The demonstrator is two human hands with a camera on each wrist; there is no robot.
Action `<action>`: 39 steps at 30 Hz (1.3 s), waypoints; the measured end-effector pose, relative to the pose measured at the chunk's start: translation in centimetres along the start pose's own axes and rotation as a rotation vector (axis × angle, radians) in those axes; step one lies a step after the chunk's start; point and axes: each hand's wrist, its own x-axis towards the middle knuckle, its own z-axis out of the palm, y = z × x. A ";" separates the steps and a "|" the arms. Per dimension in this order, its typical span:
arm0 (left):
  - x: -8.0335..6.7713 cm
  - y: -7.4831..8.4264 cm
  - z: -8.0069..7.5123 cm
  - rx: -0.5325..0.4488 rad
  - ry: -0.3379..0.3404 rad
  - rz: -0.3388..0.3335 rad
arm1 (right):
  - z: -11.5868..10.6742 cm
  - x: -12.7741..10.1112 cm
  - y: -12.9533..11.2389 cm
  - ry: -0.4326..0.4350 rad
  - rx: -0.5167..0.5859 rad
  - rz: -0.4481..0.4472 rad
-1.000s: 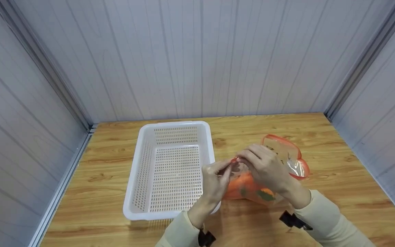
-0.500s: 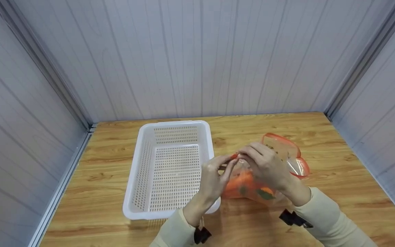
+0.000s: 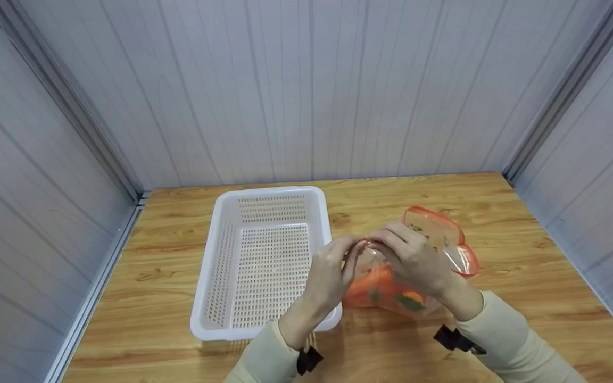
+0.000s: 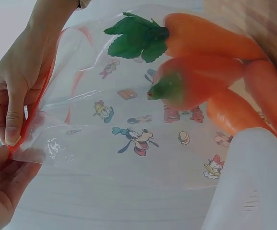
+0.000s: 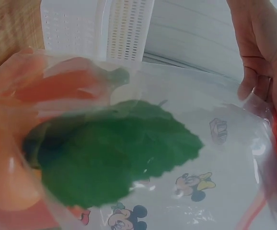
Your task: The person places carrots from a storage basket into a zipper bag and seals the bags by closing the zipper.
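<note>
A clear zip bag [image 4: 138, 177] with cartoon prints and a red edge sits right of the white basket. Through its film show several orange and red vegetables that look like carrots [image 4: 201, 36], one with green leaves [image 5: 124, 148]. At one corner of the bag's mouth, my left hand [image 3: 325, 274] pinches the red edge between thumb and fingers. Right beside it, my right hand [image 3: 413, 260] pinches the same red edge, fingertips close to the left ones. The far end of the red edge [image 3: 461, 258] stands looped beyond my right hand.
A white perforated plastic basket [image 3: 208, 266] stands left of the bag, its right rim close to my left hand. All of it rests on a wood-grain table [image 3: 152, 298]. Pale panelled walls [image 3: 306, 96] enclose the back and sides.
My left wrist and forearm have shifted slightly left while the fingertips stay at the red edge. The bag has moved a little to the left. My right hand has barely moved.
</note>
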 end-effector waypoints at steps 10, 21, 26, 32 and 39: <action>-0.7 -0.2 0.0 -0.013 0.107 0.058 | 0.1 -0.4 0.0 -0.024 -0.018 0.022; -1.2 -1.4 -1.1 -0.037 0.198 0.004 | -1.4 -1.9 2.0 -0.040 -0.050 0.069; -1.3 -1.8 -1.7 -0.043 0.206 -0.042 | -2.6 -3.0 3.1 -0.052 -0.075 0.094; -1.6 -2.3 -2.2 -0.061 0.219 -0.073 | -4.0 -4.2 4.2 -0.025 -0.066 0.117; -1.9 -2.5 -2.4 -0.083 0.237 -0.104 | -4.4 -5.0 4.7 -0.025 0.063 0.188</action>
